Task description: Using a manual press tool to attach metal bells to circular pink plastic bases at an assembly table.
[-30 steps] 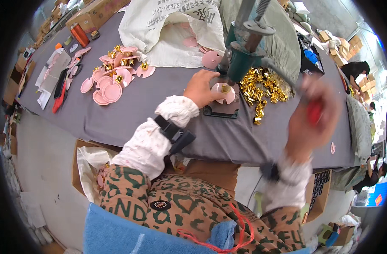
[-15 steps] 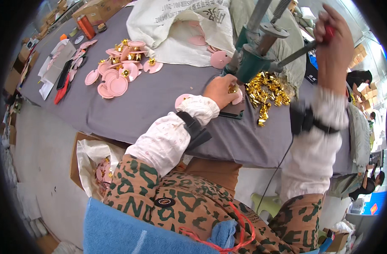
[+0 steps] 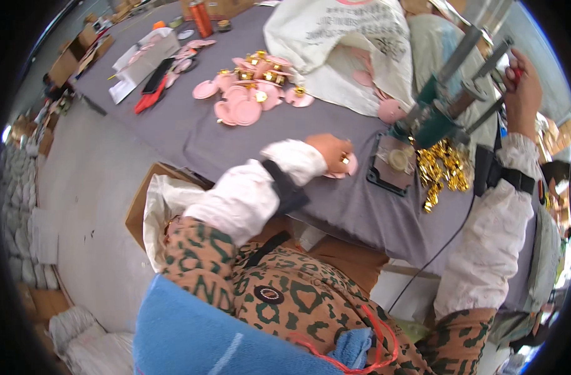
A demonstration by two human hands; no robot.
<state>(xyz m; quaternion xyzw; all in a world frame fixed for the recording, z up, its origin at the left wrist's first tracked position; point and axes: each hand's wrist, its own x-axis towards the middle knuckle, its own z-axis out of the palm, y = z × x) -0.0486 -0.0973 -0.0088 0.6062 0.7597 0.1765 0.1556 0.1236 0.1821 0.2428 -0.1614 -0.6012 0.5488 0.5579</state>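
left hand [image 3: 326,152] grasping a pink disc [image 3: 351,165] with gold piece, over the near part of the grey table [image 3: 191,140], left of the green press [image 3: 432,125]. right hand [image 3: 524,94] clenched round the press lever's red knob [image 3: 517,73], far right. white sack [image 3: 304,40], far side: open mouth toward table, pink discs inside. white carton [image 3: 159,55], far left: pink discs in it. cardboard box [image 3: 137,209], near left: white liner [image 3: 166,206], contents mostly hidden. loose gold pieces [image 3: 445,167] heaped right of press.
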